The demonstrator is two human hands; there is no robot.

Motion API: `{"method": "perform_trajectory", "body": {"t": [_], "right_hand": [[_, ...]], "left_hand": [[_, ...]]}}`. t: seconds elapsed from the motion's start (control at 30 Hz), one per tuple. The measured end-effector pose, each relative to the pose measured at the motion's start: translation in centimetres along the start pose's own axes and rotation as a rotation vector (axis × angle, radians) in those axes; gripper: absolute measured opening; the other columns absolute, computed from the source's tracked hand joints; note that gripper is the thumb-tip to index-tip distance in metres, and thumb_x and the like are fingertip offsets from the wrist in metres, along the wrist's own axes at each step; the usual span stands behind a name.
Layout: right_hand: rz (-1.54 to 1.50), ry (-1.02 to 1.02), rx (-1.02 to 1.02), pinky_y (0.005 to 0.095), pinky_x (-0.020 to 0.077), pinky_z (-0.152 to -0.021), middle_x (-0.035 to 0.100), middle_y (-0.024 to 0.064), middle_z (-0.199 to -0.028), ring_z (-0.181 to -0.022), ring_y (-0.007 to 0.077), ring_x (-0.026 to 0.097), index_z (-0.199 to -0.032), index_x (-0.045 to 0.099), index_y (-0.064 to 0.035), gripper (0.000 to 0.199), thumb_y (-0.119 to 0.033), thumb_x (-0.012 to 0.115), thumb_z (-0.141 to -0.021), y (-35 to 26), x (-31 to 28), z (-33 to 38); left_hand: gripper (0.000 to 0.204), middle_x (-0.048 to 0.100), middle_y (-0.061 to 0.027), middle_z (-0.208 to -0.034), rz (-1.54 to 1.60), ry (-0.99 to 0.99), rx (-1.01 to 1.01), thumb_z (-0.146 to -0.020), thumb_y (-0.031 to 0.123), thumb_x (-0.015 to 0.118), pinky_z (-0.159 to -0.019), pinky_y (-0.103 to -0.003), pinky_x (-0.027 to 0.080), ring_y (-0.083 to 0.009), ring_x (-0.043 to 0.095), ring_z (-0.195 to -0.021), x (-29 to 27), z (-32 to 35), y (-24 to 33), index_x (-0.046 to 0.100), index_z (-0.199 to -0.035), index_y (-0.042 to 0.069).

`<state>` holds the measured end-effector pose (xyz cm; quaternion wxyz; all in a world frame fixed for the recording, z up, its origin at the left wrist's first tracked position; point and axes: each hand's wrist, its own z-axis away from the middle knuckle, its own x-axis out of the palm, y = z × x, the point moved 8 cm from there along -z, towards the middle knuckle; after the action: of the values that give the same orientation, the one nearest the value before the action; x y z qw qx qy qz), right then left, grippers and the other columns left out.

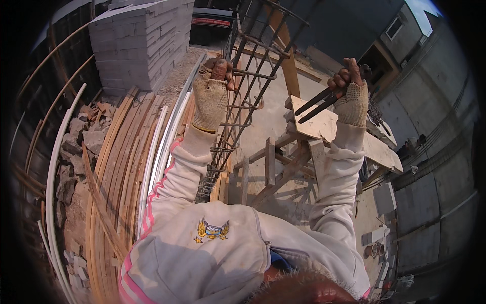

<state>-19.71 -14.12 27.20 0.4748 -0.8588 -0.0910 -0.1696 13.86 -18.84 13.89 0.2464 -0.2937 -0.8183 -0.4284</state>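
Note:
A long cage of dark steel rebar [258,76] with square stirrups runs away from me, slightly left of the middle. My left hand [214,86], in a worn fingerless knit glove, is closed beside the cage's left side. What its fingers pinch, if anything, is hidden. Out to the right of the cage, my right hand [349,91] wears a similar glove. It grips dark pincers [318,106], whose two long handles point down to the left, a little apart. The pincers' head is partly hidden behind the fingers.
A wooden trestle [283,167] and a plywood board [316,121] stand right of the cage. Timber planks [119,157], pale pipes [159,152] and broken rubble [76,157] lie to the left. Stacked grey blocks [136,45] rise at the far left. A grey wall [430,152] bounds the right.

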Motion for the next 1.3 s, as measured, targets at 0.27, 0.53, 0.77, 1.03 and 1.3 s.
{"method": "perform_trajectory", "body": {"t": [0.27,0.53,0.77,1.03,1.3], "right_hand": [[0.571,0.059,-0.042,0.0314,0.0512,-0.057,0.062,0.0041,-0.070,-0.057,0.0163,0.061,-0.108,0.060,-0.0036,0.025,-0.017,0.073,-0.092,13.2,-2.5,10.3],[2.120,-0.190,-0.348,0.0466,0.0577,-0.078,0.074,0.0132,-0.096,-0.092,0.0351,0.073,-0.116,0.064,-0.0102,0.037,-0.020,0.072,-0.081,7.0,1.7,3.8],[2.332,-0.291,-0.576,0.0461,0.0578,-0.077,0.073,0.0120,-0.095,-0.095,0.0337,0.072,-0.111,0.068,-0.0114,0.036,-0.019,0.074,-0.077,1.3,5.3,-2.0],[1.979,-0.249,-0.231,0.0458,0.0556,-0.080,0.072,0.0182,-0.098,-0.099,0.0364,0.071,-0.107,0.071,-0.0119,0.027,-0.014,0.070,-0.080,3.0,3.4,-0.9],[1.923,-0.385,-0.242,0.0423,0.0548,-0.070,0.072,0.0219,-0.089,-0.083,0.0334,0.073,-0.107,0.070,-0.0048,0.029,-0.024,0.073,-0.086,2.6,5.3,-1.8]], "left_hand": [[0.018,0.069,-0.0035,-0.088,-0.368,-0.091,0.322,-0.103,0.021,0.066,-0.065,-0.023,0.049,-0.0120,0.063,-0.076,1.7,-6.9,3.9,0.071,-0.105,0.003],[0.027,0.071,-0.0068,-0.087,-0.514,-0.172,0.569,-0.104,0.027,0.064,-0.070,-0.031,0.053,-0.0154,0.066,-0.077,2.1,-11.1,1.1,0.071,-0.112,0.003],[0.033,0.066,-0.0111,-0.124,-0.726,-0.243,0.357,-0.099,-0.007,0.044,-0.089,-0.019,0.053,-0.0143,0.066,-0.111,2.7,-11.9,-0.9,0.056,-0.130,-0.004],[0.016,0.072,-0.0092,-0.101,-0.214,-0.169,0.287,-0.104,0.007,0.055,-0.076,-0.028,0.055,-0.0183,0.069,-0.094,1.2,-13.1,-1.9,0.067,-0.113,0.001],[0.020,0.072,-0.0081,-0.091,-0.261,-0.146,0.428,-0.105,0.019,0.060,-0.070,-0.032,0.051,-0.0148,0.064,-0.080,1.5,-12.6,-0.4,0.072,-0.106,0.002]]}}
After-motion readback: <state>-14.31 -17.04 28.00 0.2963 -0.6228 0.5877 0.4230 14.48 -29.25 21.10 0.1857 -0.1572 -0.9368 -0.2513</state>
